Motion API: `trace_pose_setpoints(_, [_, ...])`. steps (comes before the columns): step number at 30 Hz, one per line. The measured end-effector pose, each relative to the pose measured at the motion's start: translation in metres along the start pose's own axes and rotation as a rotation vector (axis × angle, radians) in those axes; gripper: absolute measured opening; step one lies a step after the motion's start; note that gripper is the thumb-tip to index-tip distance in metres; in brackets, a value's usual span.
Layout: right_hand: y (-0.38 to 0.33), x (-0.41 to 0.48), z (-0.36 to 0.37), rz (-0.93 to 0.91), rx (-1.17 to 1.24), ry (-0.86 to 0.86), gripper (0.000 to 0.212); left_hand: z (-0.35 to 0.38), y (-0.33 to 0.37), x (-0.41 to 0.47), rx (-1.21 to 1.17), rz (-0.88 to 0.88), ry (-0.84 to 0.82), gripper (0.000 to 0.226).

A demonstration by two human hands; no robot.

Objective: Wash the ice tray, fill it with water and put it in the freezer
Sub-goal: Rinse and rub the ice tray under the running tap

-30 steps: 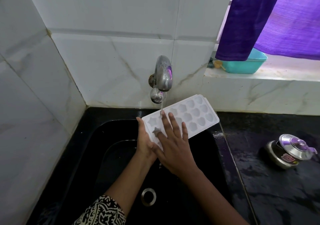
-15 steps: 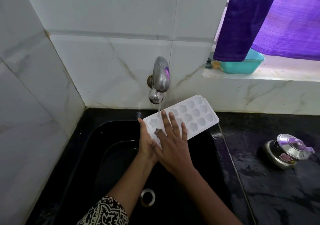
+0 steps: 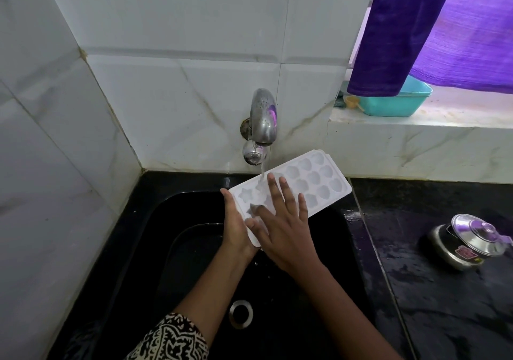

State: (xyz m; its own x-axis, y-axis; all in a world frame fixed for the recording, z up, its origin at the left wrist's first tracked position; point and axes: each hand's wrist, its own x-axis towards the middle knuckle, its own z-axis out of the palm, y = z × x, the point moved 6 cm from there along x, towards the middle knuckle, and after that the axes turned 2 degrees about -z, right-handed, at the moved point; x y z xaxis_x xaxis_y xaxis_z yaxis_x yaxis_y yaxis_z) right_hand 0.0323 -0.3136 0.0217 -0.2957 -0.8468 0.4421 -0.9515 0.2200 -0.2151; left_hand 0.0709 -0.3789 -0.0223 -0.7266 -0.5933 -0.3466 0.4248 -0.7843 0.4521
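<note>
Here the white ice tray [image 3: 305, 182] is tilted over the black sink [image 3: 155, 248] under the running tap [image 3: 262, 121]; it looks like light, stiff plastic, probably slick when wet, best held by its short ends. The left hand [image 3: 236, 226] grips its near end; the right hand [image 3: 286, 229] lies flat on it, fingers straight.

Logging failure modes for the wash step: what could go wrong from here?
1. The left hand grips the tray at one end only; wet plastic could slip into the sink.
2. Water from the tap lands near the held end; far cells may go unrinsed.
3. The right hand lies flat beside the stream, so splash may reach the counter.
</note>
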Motion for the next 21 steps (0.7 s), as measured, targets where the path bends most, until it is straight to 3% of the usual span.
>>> trace_pose_setpoints(15, [-0.006, -0.005, -0.003, -0.087, -0.018, -0.045, 0.052, 0.007, 0.0, 0.0, -0.047, -0.006, -0.025, 0.092])
trace_pose_setpoints(21, [-0.005, 0.003, -0.009, -0.021, -0.028, 0.033, 0.049, 0.01, -0.004, -0.001, -0.03, 0.011, -0.027, 0.092])
